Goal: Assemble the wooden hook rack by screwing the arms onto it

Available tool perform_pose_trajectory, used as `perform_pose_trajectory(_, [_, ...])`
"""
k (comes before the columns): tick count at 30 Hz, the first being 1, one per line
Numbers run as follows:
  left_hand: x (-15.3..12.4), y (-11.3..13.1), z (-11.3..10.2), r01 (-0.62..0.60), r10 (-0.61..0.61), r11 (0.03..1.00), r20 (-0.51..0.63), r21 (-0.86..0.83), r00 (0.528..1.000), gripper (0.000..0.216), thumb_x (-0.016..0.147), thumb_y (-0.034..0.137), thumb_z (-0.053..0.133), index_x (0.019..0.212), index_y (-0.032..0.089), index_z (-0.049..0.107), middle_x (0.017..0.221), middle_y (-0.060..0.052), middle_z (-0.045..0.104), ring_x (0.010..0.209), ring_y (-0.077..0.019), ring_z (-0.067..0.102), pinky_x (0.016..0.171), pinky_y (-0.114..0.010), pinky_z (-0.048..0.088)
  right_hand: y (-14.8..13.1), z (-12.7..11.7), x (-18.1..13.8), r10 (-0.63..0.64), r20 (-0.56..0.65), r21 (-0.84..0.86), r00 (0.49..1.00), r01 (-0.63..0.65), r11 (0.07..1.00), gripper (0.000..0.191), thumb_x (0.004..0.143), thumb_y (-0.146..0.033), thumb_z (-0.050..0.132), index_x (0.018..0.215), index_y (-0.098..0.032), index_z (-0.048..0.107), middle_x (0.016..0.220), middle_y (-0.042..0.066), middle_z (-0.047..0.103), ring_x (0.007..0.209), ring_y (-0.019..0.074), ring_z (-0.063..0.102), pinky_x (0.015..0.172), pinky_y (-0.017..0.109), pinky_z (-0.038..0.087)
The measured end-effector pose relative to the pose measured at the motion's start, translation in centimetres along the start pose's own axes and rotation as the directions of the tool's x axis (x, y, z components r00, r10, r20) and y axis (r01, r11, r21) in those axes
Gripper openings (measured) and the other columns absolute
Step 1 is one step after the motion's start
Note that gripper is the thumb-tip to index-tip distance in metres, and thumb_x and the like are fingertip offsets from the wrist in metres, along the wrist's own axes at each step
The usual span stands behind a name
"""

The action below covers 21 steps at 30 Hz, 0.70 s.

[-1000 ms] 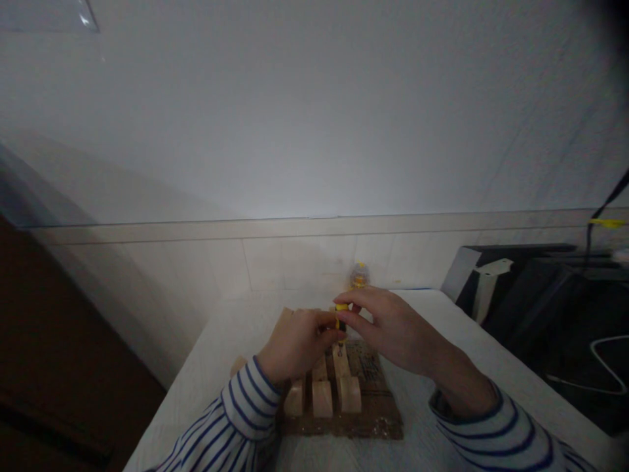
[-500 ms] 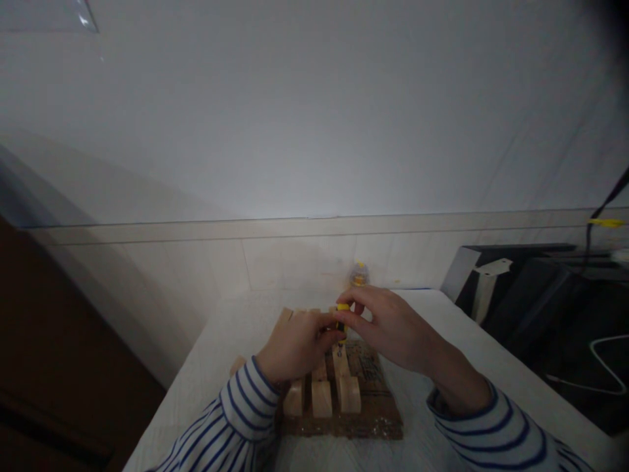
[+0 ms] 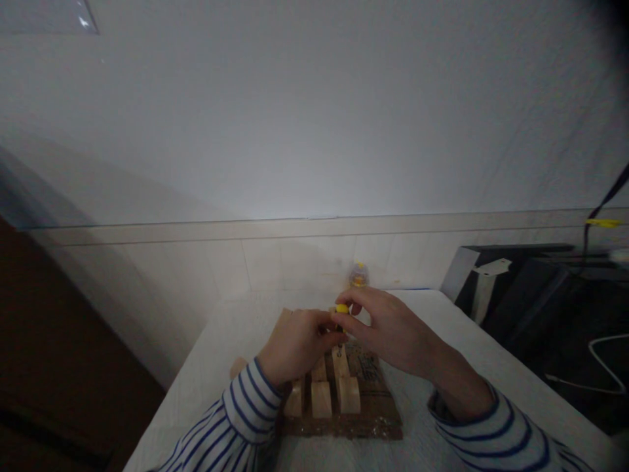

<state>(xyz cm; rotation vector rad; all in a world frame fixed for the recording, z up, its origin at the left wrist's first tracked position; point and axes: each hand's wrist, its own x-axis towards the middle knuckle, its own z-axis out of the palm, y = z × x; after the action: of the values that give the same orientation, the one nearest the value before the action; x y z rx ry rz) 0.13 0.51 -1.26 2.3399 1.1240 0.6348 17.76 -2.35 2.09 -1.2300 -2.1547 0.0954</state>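
A short upright yellow-and-black cylinder (image 3: 343, 309) is pinched between my hands; its lower end is largely hidden. My right hand (image 3: 388, 331) has thumb and fingers closed about its yellow top. Lower down, my left hand (image 3: 298, 342) closes on it from the left, thumb and finger pressed together. Beneath them, light wooden blocks (image 3: 321, 400) and wooden strips (image 3: 339, 357) rest on a brown cardboard piece (image 3: 376, 413). Dark marks show on the strip nearest the cylinder. My left hand covers part of the wooden pieces.
The cardboard lies on a white-covered table (image 3: 417, 419) against a pale wall. Behind my right hand stands a small clear container (image 3: 358, 275) with yellow parts. Dark panels (image 3: 535, 308), a metal bracket (image 3: 486, 288) and a white cable (image 3: 602, 367) are at the right.
Both hands stay nearly in place. My left fingers have shifted slightly, covering more of the cylinder's lower part, and its yellow top looks a little different in angle.
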Motion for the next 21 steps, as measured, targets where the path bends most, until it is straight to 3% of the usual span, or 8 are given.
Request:
perform_pose_trajectory(4, [-0.09, 0.24, -0.21, -0.001, 0.001, 1.000, 0.009, 0.005, 1.000, 0.024, 0.086, 0.035, 0.056, 0.090, 0.019, 0.073, 0.075, -0.003, 0.071, 0.068, -0.0172, 0.060, 0.063, -0.024, 0.042, -0.09, 0.02, -0.18, -0.017, -0.062, 0.056, 0.998, 0.021, 0.998, 0.026, 0.086, -0.027, 0.058, 0.109, -0.017, 0.063, 0.104, 0.009, 0.071, 0.096, 0.0228, 0.065, 0.084, 0.038, 0.050])
perform_pose_trajectory(7, [-0.14, 0.23, -0.28, 0.003, -0.003, 1.000, 0.020, 0.005, 1.000, 0.025, 0.086, 0.036, 0.056, 0.089, 0.018, 0.072, 0.074, -0.003, 0.070, 0.068, -0.0169, 0.060, 0.063, -0.024, 0.043, -0.20, -0.17, -0.28, -0.061, -0.073, 0.066, 0.995, 0.066, 0.996, 0.024, 0.088, -0.023, 0.053, 0.108, -0.019, 0.065, 0.106, 0.008, 0.072, 0.100, 0.0225, 0.065, 0.088, 0.040, 0.050])
perform_pose_trajectory(21, [-0.25, 0.83, -0.55, -0.041, 0.041, 0.999, 0.043, 0.018, 0.998, 0.024, 0.089, 0.031, 0.051, 0.095, 0.018, 0.070, 0.079, -0.004, 0.070, 0.072, -0.0178, 0.060, 0.064, -0.025, 0.042, 0.25, -0.37, 0.05, -0.049, -0.022, 0.017, 0.999, 0.049, 0.999, 0.017, 0.089, -0.023, 0.054, 0.097, -0.020, 0.068, 0.092, 0.005, 0.074, 0.085, 0.0203, 0.067, 0.077, 0.035, 0.050])
